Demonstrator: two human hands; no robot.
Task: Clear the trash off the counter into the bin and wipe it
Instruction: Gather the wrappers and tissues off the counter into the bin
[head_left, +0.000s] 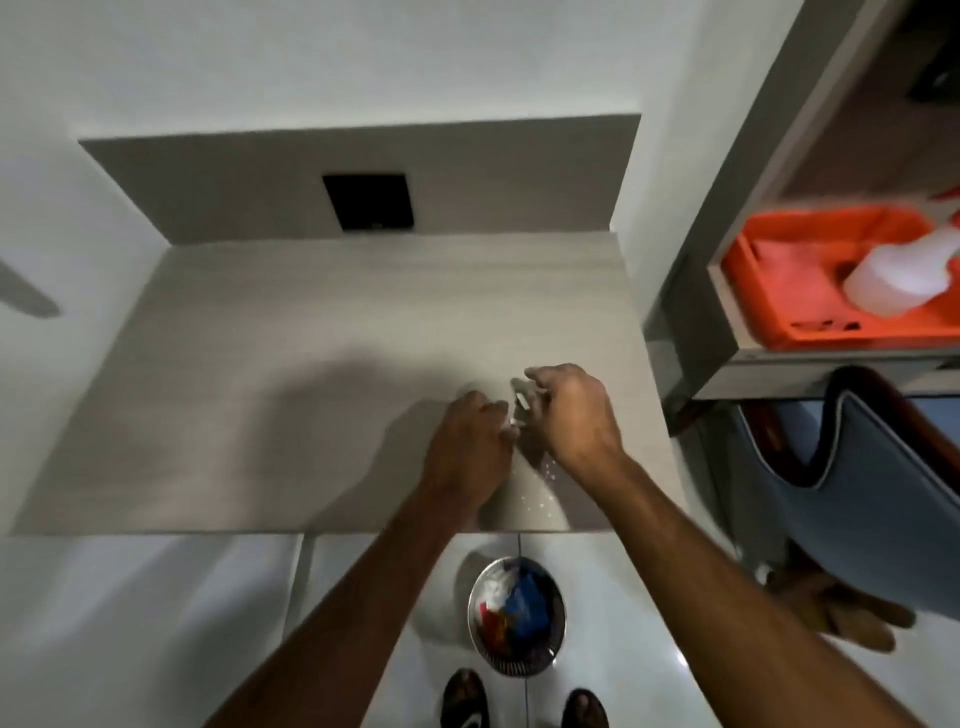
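The right hand (569, 410) is curling over a small pale scrap (519, 397), its fingertips pinching or pressing the piece from above, while the left hand (470, 431) is cupping in beside it with fingers bent inward, nearly touching the right. Both are probably working together this way to gather light bits into one grip, one hand serving as a stop for the other. The scrap is sitting on the counter (260, 364), toward its near right part, and a scatter of white crumbs (543, 488) is lying just nearer the edge between the forearms. Directly below that edge a round metal bin (517, 618) is standing on the floor, already holding red, blue and white rubbish; being so close under the mess, it looks placed for a short drop or sweep. Off to the right, on a shelf, an orange crate (810, 291) is holding a white spray bottle (904, 275), perhaps meant for the wiping.

The scrap is blurred and mostly covered by fingers, so what it is cannot be told, nor whether the left hand is actually gripping anything. No cloth is showing. The bottle's nozzle is running out of view.
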